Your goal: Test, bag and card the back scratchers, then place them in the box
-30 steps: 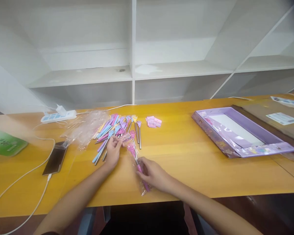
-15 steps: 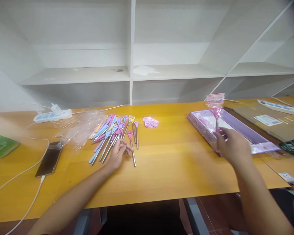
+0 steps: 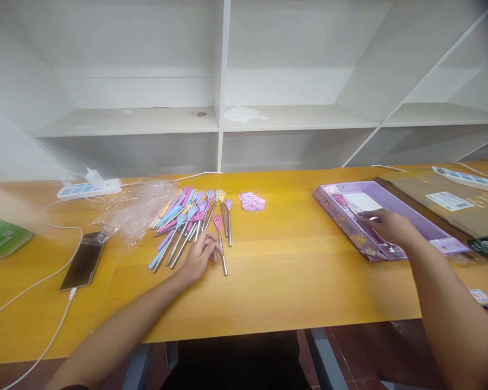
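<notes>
My left hand [image 3: 201,254] rests on the table by a pile of hand-shaped scratchers [image 3: 187,216] with metal rods and coloured grips. Its curled fingers touch the rod of a single pink scratcher [image 3: 220,238]. On the right, my right hand [image 3: 384,227] reaches into a purple box [image 3: 418,219], its fingers closed on a bagged pink scratcher [image 3: 344,201] lying along the box's left side. A small stack of pink cards [image 3: 251,201] lies right of the pile, and crumpled clear bags [image 3: 136,214] lie to its left.
A phone [image 3: 83,261] with a white cable and a power strip [image 3: 90,188] lie at the left, near a green package [image 3: 4,235]. Flat cardboard [image 3: 435,189] and another power strip [image 3: 469,179] are at the right. White shelves [image 3: 146,122] stand behind the table.
My right hand has lowered the bagged pink scratcher from above the box's left edge into the box. My left hand has barely moved.
</notes>
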The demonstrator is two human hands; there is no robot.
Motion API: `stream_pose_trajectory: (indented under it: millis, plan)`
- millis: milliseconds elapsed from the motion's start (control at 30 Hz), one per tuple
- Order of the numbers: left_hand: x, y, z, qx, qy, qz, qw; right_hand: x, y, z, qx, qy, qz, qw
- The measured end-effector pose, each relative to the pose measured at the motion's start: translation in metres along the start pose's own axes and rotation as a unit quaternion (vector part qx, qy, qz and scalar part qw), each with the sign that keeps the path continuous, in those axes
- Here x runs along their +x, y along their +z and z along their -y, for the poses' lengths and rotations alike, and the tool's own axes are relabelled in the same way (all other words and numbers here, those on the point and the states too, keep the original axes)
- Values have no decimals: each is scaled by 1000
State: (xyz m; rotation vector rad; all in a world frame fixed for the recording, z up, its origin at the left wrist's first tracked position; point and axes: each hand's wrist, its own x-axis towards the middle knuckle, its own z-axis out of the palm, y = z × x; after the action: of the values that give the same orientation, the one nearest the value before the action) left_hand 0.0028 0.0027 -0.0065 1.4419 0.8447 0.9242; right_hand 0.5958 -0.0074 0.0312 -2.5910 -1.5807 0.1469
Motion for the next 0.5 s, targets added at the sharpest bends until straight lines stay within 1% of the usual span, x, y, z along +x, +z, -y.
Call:
stream_pose_trajectory:
  millis: [167, 267, 367, 500]
  plan:
    - [-2, -1, 2, 15, 5, 24, 1000, 5, -5, -1, 52, 16, 32, 998]
    - [-2, -1, 7, 13, 7, 43, 999, 5, -7, 3, 66, 18, 30, 997]
    - [-3, -2, 12, 27, 6, 52, 998, 4, -5, 12, 58, 16, 19, 998]
    - [-4, -2, 12, 67, 11, 61, 996, 6, -5, 25, 26, 12, 35, 999]
